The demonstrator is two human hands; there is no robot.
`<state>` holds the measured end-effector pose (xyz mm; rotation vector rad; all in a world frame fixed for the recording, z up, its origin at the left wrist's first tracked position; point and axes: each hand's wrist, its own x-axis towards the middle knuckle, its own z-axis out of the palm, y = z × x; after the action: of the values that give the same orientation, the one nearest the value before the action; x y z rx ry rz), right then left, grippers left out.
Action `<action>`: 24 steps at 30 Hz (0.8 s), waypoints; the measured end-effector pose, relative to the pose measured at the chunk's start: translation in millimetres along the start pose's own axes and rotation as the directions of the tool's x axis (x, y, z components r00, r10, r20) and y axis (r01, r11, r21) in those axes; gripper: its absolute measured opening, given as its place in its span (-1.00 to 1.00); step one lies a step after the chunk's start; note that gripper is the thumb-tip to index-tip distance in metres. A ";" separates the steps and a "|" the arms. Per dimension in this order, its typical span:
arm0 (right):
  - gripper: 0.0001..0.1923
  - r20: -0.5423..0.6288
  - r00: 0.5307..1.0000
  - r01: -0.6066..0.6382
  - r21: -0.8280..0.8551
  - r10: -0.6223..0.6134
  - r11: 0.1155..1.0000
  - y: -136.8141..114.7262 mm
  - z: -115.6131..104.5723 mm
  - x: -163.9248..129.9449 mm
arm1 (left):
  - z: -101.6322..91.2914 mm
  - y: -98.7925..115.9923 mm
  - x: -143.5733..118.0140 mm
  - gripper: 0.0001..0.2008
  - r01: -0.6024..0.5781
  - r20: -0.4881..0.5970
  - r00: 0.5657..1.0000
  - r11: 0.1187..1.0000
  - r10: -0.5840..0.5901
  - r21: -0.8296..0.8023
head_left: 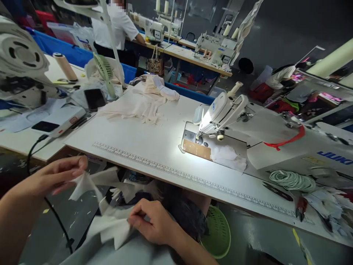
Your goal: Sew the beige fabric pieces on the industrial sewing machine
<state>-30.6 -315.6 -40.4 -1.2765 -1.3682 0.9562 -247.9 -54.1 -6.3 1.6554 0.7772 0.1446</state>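
Head view: both bare hands out in front of the near table edge, low, off the work surface. Left hand [60, 175] has thumb and fingertips closed together, pinching one corner of a thin white cloth [116, 228]; right hand [156, 222] nips the same cloth's edge between thumb and forefinger, other fingers curled in. Cloth hangs between the two, creased and partly blurred, above the lap; cannot tell whether it joins the grey fabric [129, 254] beneath. Progress, as judged from how things lie: this piece is apart from the sewing machine [234, 117], so no stitching in hand just now, only handling of the cloth between the fingers. Machine lamp lit over the needle area; a crumpled white scrap [228, 156] lies just beside it, right of a tan plate [197, 148]. Farther back on the tabletop [132, 134], a loose heap of pale pieces [154, 95], some stacked, some spread; neither hand touches it. Whether those are sewn or waiting, cannot tell, so the share done and the share left stay open. Seams on the held piece too blurred to read. Green basket [222, 237] stands below the table, right of the lap
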 end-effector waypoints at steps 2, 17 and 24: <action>-0.81 0.054 0.981 -0.193 0.173 0.186 0.966 15.5 12.3 0.6 | -15.4 -21.7 -14.7 -0.59 0.127 0.110 0.985 0.991 -0.130 0.026; -0.65 -0.695 0.397 -0.339 0.497 0.600 0.799 203.2 -28.7 -58.7 | 95.5 -97.7 108.5 -0.48 0.111 0.451 0.873 0.977 -0.185 0.184; -0.83 -0.682 0.463 -0.520 0.308 0.566 0.796 178.2 -25.8 -59.9 | 96.3 -102.4 103.1 -0.48 -0.072 0.338 0.935 0.878 -0.106 0.474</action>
<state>27.9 -353.2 -216.9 -1.8446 -0.2394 0.7013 -162.4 -72.9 -157.0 2.0663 0.5724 -0.3880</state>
